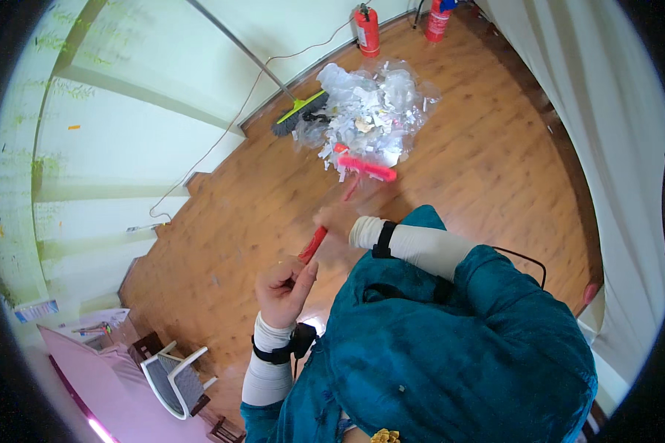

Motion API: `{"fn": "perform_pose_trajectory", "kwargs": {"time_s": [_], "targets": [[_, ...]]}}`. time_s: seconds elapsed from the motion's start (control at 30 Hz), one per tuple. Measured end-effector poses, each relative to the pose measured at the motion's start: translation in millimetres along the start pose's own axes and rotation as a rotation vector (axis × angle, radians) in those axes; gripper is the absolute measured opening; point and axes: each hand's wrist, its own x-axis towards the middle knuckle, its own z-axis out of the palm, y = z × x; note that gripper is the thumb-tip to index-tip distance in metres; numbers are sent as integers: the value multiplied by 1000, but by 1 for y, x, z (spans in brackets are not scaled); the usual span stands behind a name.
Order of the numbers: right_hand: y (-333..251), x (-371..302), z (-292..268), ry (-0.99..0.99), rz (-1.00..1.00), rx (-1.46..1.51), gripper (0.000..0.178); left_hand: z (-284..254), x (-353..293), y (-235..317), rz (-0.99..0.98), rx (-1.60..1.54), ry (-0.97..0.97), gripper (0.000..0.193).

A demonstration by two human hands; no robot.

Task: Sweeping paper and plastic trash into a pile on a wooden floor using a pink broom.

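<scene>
Both my hands hold the handle of a red broom (367,168). Its pink-red head rests at the near edge of a heap of crumpled clear plastic and white scraps (377,111). My left hand (284,290) is closed round the upper end of the handle, thumb lying along it. Lower down, my right hand (337,220) grips the same handle; it is slightly smeared by motion. A short red piece, too blurred to name, shows at the heap's edge beside the broom head.
A second broom (300,112), grey-bristled with a green head, leans on the wall left of the heap. Two red fire extinguishers (367,31) stand beyond it. A pale curtain (591,96) hangs along the right. A white-framed chair (174,376) is at lower left. A cable runs along the wall.
</scene>
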Motion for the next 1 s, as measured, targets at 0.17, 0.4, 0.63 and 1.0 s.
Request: {"fn": "perform_pose_trajectory", "kwargs": {"time_s": [0.17, 0.4, 0.63, 1.0], "targets": [[-26, 17, -43, 159, -44, -43, 8, -17, -24, 13, 229, 65, 23, 22], [-77, 22, -64, -63, -34, 12, 12, -45, -55, 34, 245, 39, 72, 21], [-61, 15, -10, -103, -107, 93, 15, -25, -52, -21, -101, 85, 295, 28], [-47, 32, -22, -68, -36, -13, 8, -32, -48, -13, -131, -55, 437, 35]]}}
